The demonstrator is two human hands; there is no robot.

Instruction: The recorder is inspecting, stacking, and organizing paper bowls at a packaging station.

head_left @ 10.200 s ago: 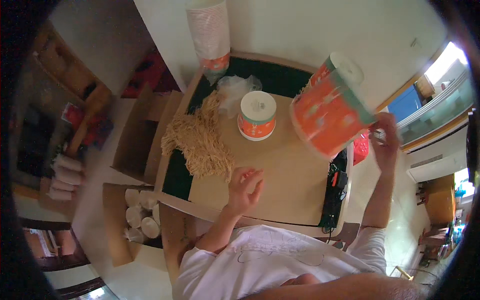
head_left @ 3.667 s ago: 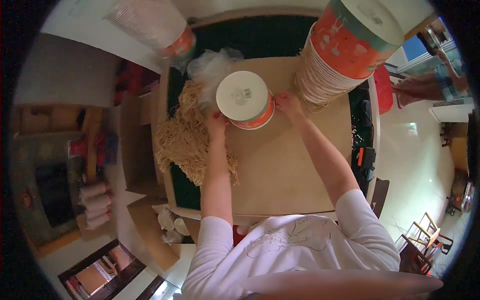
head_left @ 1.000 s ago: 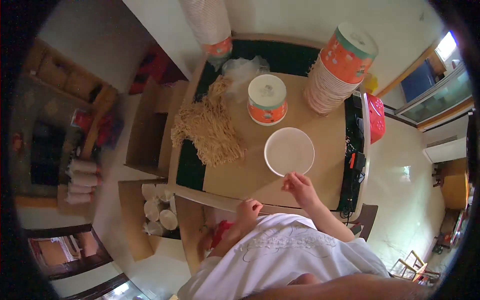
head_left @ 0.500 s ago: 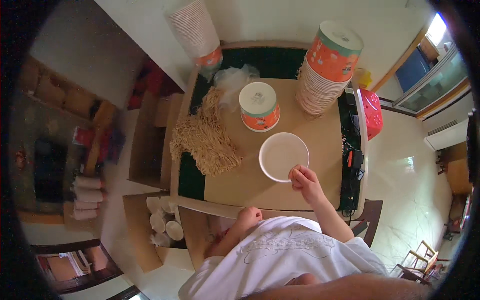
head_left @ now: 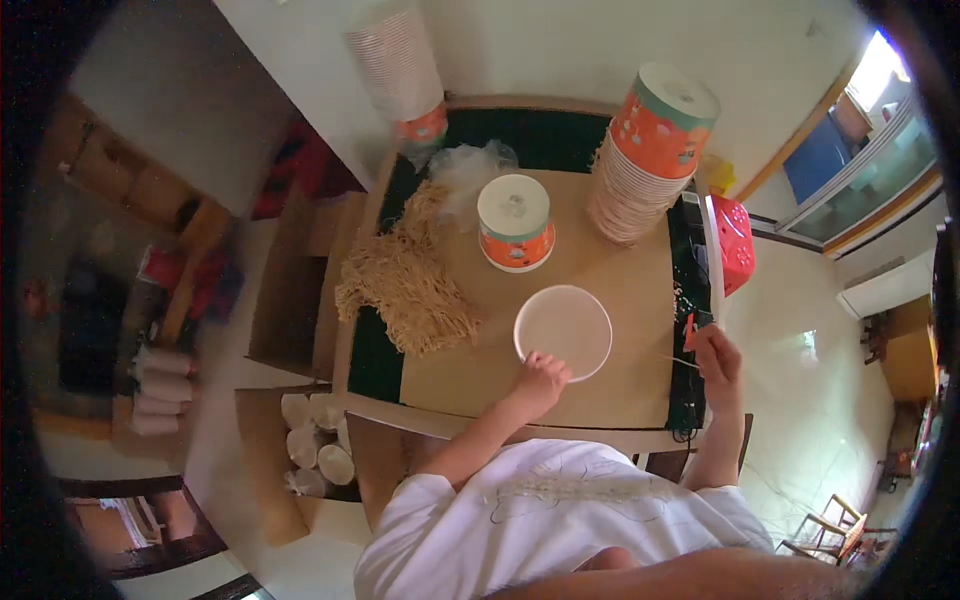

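A white paper tub (head_left: 563,325) stands mouth up on the brown board in front of me. My left hand (head_left: 543,386) grips its near rim with the fingers curled over the edge. At the table's right edge, my right hand (head_left: 719,358) is closed, next to a small black-and-orange device (head_left: 692,331). A thin pale strand (head_left: 680,361) shows just left of those fingers; whether they hold it or the device I cannot tell. Beyond the white tub, an orange-and-green printed tub (head_left: 517,222) sits upside down. A pile of tan paper-like strands (head_left: 408,285) lies to the left.
Tall stacks of nested tubs stand at the back right (head_left: 655,150) and back left (head_left: 398,75). A crumpled clear plastic bag (head_left: 470,175) lies behind the strands. Cables run along the right edge. An open carton (head_left: 272,470) with white tubs is at lower left; a red basket (head_left: 735,245) is beyond the table.
My right hand has left the tub's rim and moved right to the black-and-orange device. My left hand has come up from the table's front edge onto the rim.
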